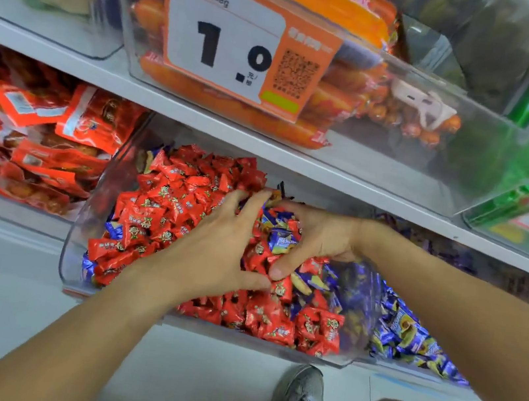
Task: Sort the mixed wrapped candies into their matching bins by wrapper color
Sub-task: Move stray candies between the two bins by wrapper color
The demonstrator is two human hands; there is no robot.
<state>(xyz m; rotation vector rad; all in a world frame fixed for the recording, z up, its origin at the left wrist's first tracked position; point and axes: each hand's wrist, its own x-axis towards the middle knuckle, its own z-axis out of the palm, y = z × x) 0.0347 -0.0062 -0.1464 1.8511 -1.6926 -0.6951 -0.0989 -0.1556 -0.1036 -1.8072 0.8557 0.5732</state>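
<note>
Person crouched at the low shelf, both hands down in the clear middle bin (77,233) — mostly red candies (165,205) with blue candies (279,237) mixed through. Left hand (213,251) lies spread on the red heap, fingers straight, gripping nothing. Right hand (315,239) is curled round a clutch of blue pieces, thumb pressing in. The step looks like gathering strays. Next move, I'd judge: lift that handful clear without dragging reds along and carry it to the blue bin (415,335) just beside, on the right.
</note>
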